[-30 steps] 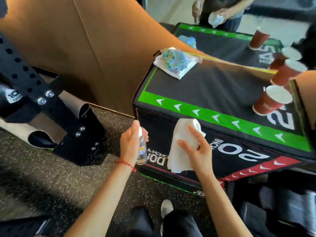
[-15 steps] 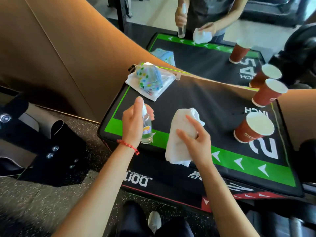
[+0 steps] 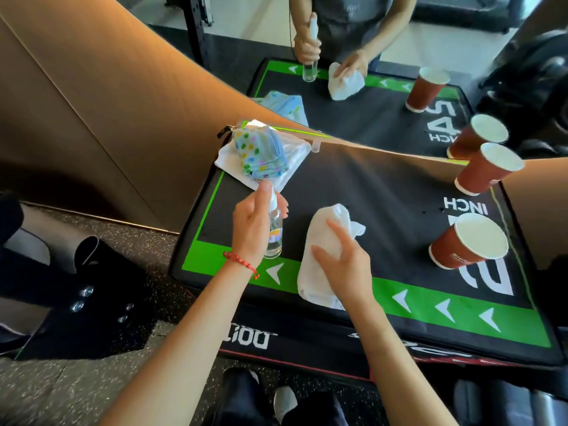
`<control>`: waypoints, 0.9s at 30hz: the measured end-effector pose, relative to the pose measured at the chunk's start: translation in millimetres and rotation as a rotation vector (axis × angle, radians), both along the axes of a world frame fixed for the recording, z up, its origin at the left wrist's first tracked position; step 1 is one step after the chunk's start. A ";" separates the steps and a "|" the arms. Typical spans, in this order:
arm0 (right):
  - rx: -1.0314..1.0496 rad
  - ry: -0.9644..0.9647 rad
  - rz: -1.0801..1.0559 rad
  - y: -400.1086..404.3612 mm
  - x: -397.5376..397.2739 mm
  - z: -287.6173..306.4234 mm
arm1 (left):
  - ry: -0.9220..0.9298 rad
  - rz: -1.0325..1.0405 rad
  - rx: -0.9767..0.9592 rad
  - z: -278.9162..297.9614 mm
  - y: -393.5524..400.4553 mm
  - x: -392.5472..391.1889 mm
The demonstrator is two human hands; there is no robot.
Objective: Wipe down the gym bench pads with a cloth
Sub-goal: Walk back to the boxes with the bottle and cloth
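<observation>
White cloth: bunched into a loose roll, lying on the black padded top of the counter, near edge overlapping the green arrow border. Soft, light, fully compliant; likely to unroll or drag a loose corner if lifted by one end. Best held from above, palm flat across the middle of the roll, fingers spread so that pressure reaches the pad evenly. No breakage risk.

Right hand: palm down on the near half of the cloth, fingers curled over it, gripping and pressing it to the pad. Far end of the cloth free, slightly ruffled.

Left hand: closed around a small clear spray bottle, held upright just left of the cloth, forefinger on top of the nozzle. Bottle rigid, light, smooth-walled; probably slippery when wet, so a full wrap around the body is advisable. Red bead bracelet on the wrist.

Pad surface: matte, firm-looking, slightly cushioned by appearance; expected to give moderate friction against a dry cloth, less once sprayed.

Obstacles on the pad: paper cup at the right near the printed numerals, second paper cup at the far right edge. Light, easily tipped; contents not visible. Folded dotted cloths at the far left corner, just beyond the bottle. Wiping strokes to be kept clear of these, or items to be shifted first.

Another person beyond the cardboard divider, at a separate pad.
</observation>
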State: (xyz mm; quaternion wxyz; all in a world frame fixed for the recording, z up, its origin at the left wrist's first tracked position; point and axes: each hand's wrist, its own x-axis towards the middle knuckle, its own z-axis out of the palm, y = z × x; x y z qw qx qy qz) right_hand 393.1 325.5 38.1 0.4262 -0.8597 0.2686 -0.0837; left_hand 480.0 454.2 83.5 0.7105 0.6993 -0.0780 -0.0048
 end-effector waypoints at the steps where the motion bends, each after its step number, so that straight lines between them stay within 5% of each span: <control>1: -0.068 0.026 0.009 2.0 -0.2 -1.9 | -0.003 -0.003 0.005 -3.1 0.0 -0.3; 10: -0.389 0.116 -0.042 4.8 -10.7 2.6 | -0.023 -0.046 0.006 -7.9 1.4 -10.7; 27: -0.476 -0.038 0.066 2.6 -55.2 13.4 | -0.098 0.076 0.139 -10.5 21.1 -55.4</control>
